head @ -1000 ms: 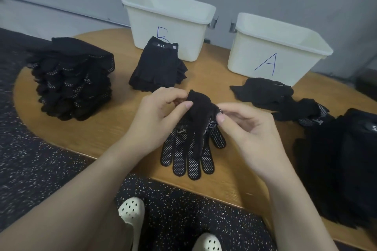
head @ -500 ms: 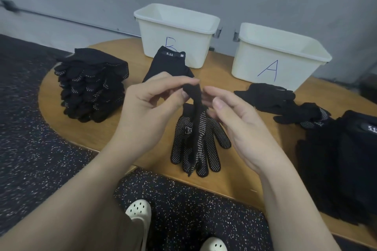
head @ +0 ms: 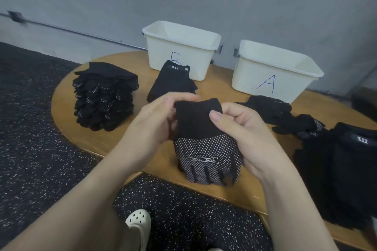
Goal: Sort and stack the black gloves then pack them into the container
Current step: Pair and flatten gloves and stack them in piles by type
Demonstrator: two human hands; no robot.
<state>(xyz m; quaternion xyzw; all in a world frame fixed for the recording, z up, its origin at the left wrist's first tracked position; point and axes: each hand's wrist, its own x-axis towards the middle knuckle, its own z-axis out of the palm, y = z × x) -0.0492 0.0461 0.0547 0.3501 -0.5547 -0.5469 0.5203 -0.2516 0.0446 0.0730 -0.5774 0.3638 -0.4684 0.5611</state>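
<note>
A black glove with white grip dots is lifted off the wooden table, cuff up, dotted palm toward me, fingers hanging down. My left hand grips the cuff's left edge. My right hand holds the right side, thumb pressed on the cuff. A tall stack of dotted gloves stands at the table's left. A small stack of fingerless gloves labelled 5.11 lies before the white container marked B. The container marked A stands to the right.
Loose black gloves lie in front of container A. A big heap of black 5.11 gloves covers the table's right end. Below the table's near edge are dark speckled floor and my white clogs. A grey wall runs behind the containers.
The glove has come up off the table and its twisted cuff is now spread flat between both hands. The camera tilted up and the view is closer.
</note>
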